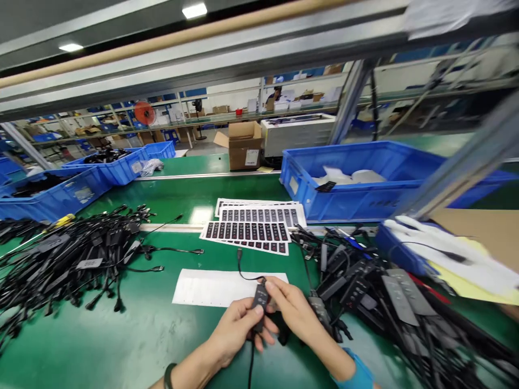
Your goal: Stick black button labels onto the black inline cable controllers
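Note:
Both hands hold one black in-line cable controller (260, 303) with light markings on its face, low in the middle of the head view. My left hand (237, 327) grips its lower part, thumb on the face. My right hand (287, 305) pinches its upper end. A thin cable runs from the top to a small plug (239, 254), and another hangs from the bottom. Behind the hands lies a white paper strip (203, 287). Beyond it are overlapping sheets of dark button labels (247, 232).
A tangled heap of black cables (73, 259) covers the left side. Another pile of controllers (357, 281) lies close on the right. Blue bins (348, 201) stand behind, with a cardboard box (245, 146) between them. A metal post (466, 156) slants across the right.

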The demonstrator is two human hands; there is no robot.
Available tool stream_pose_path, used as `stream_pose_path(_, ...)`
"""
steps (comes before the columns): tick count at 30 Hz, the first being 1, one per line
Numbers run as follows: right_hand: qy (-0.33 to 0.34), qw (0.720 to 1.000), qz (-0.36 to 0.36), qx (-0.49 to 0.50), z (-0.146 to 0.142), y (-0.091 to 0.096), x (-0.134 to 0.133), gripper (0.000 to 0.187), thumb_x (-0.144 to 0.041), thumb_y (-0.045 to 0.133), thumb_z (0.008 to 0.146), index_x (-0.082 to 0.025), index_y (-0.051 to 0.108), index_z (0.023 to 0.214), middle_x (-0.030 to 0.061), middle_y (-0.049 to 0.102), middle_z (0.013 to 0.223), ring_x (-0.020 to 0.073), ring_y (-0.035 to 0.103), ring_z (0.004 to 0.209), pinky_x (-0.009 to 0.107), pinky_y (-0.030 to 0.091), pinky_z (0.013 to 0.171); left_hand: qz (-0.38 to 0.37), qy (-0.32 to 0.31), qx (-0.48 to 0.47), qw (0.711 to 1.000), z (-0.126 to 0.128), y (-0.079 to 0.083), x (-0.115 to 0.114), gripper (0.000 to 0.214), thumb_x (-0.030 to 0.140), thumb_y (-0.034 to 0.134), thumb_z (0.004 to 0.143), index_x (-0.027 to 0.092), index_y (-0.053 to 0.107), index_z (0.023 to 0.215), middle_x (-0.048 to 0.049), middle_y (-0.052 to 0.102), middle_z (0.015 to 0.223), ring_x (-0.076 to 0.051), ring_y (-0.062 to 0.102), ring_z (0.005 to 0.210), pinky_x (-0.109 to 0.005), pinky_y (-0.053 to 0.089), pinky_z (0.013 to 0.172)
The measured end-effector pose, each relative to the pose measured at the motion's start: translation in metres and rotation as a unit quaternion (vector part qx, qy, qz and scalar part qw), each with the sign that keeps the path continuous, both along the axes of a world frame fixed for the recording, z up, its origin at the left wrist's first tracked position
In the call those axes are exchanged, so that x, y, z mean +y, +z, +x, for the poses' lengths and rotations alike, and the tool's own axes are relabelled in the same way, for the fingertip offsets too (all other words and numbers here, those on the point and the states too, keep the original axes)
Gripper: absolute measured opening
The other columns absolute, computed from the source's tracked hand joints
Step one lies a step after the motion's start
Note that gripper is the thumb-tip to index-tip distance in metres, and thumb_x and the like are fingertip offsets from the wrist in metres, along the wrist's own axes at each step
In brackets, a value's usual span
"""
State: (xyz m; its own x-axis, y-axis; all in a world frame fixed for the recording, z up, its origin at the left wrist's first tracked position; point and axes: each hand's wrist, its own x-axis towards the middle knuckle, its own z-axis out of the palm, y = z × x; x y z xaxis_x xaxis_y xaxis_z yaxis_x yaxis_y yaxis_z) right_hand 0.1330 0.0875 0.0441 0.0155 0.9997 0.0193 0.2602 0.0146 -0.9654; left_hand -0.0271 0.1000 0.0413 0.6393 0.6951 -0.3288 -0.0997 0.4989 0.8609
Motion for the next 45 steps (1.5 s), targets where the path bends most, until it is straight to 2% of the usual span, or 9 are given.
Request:
stream_pose_path(11,-0.076,0.985,0.103,-0.120,-0.011,0.025,-0.006,0.042,-0.026,0.049,0.086,-0.013,0.060,0.124,0.0050,0.072,0.087,0.0177,0.067,0.077,0.028,0.054,0.072,0.147,-0.075,0.073,0.984,-0.006,0.007,0.013,0.061,0.065,0.055,0.082,0.012,0.061,0.112,-0.0102,0.069,0.089,-0.018,0.066,0.079,-0.030,0.052,0.071)
stream_pose_path(16,-0.162,0.961,0.109,-0.197,0.069,0.062,-0.004,0.048,-0.028,0.035,0.095,-0.009,0.047,0.137,0.0142,0.070,0.103,0.0253,0.066,0.096,0.041,0.050,0.088,0.464,-0.078,0.355,0.808,-0.036,0.035,0.052,0.059,0.026,0.066,0.075,0.020,0.051,0.132,-0.0129,0.054,0.136,-0.028,0.048,0.125,-0.043,0.035,0.107)
stream_pose_path(20,-0.218,0.926,0.110,-0.289,0.114,0.075,-0.011,0.047,-0.017,0.041,0.088,-0.002,0.050,0.132,0.0287,0.058,0.118,0.0387,0.054,0.114,0.058,0.037,0.096,0.465,-0.131,0.511,0.711,-0.048,0.045,0.075,0.072,0.018,0.077,0.057,0.018,0.055,0.125,-0.0134,0.055,0.127,-0.033,0.048,0.121,-0.044,0.037,0.100)
stream_pose_path(26,-0.030,0.907,0.181,-0.380,0.046,0.052,-0.013,0.055,-0.022,0.075,0.068,-0.020,0.063,0.121,0.0103,0.063,0.123,0.0281,0.057,0.114,0.038,0.045,0.098,0.484,-0.112,0.508,0.704,-0.031,0.049,0.073,0.031,0.020,0.076,0.060,0.017,0.063,0.088,-0.0053,0.063,0.096,-0.025,0.059,0.095,-0.033,0.043,0.081)
stream_pose_path(29,0.072,0.806,0.305,-0.503,0.010,0.046,0.010,0.060,-0.023,0.077,0.069,-0.017,0.058,0.126,0.0128,0.063,0.122,0.0300,0.057,0.109,0.045,0.045,0.096,0.545,-0.066,0.464,0.695,-0.023,0.057,0.068,0.018,0.015,0.065,0.072,0.018,0.063,0.090,-0.0034,0.067,0.091,-0.022,0.062,0.090,-0.031,0.046,0.081)
stream_pose_path(32,0.058,0.741,0.385,-0.547,0.019,0.070,0.051,0.027,-0.007,0.058,0.084,-0.020,0.066,0.106,0.0044,0.069,0.090,0.0194,0.061,0.085,0.037,0.048,0.088,0.707,0.097,0.382,0.588,-0.026,0.066,0.063,0.031,0.018,0.062,0.079,0.023,0.064,0.109,-0.0085,0.067,0.113,-0.030,0.060,0.109,-0.045,0.041,0.100)
stream_pose_path(36,-0.075,0.747,0.390,-0.533,0.098,0.142,0.103,0.013,-0.010,0.056,0.089,-0.016,0.067,0.095,0.0086,0.068,0.098,0.0215,0.060,0.098,0.044,0.045,0.095,0.818,0.268,0.289,0.418,-0.044,0.064,0.062,0.049,0.013,0.055,0.085,0.033,0.053,0.130,-0.0084,0.057,0.133,-0.030,0.048,0.130,-0.054,0.028,0.113)
stream_pose_path(41,-0.254,0.777,0.319,-0.479,0.202,0.202,0.127,0.029,-0.033,0.056,0.096,-0.018,0.059,0.121,0.0090,0.059,0.124,0.0220,0.061,0.104,0.043,0.052,0.087,0.834,0.139,0.319,0.428,-0.055,0.031,0.073,0.039,0.012,0.053,0.083,0.030,0.061,0.116,-0.0094,0.063,0.124,-0.029,0.056,0.121,-0.046,0.047,0.102)
stream_pose_path(45,-0.284,0.807,0.220,-0.468,0.209,0.180,0.105,0.032,-0.033,0.057,0.095,-0.016,0.058,0.122,0.0091,0.060,0.121,0.0212,0.062,0.100,0.042,0.053,0.084,0.813,-0.056,0.301,0.496,-0.032,0.016,0.068,0.046,0.008,0.050,0.078,0.023,0.057,0.120,-0.0136,0.062,0.124,-0.030,0.058,0.119,-0.049,0.048,0.101)
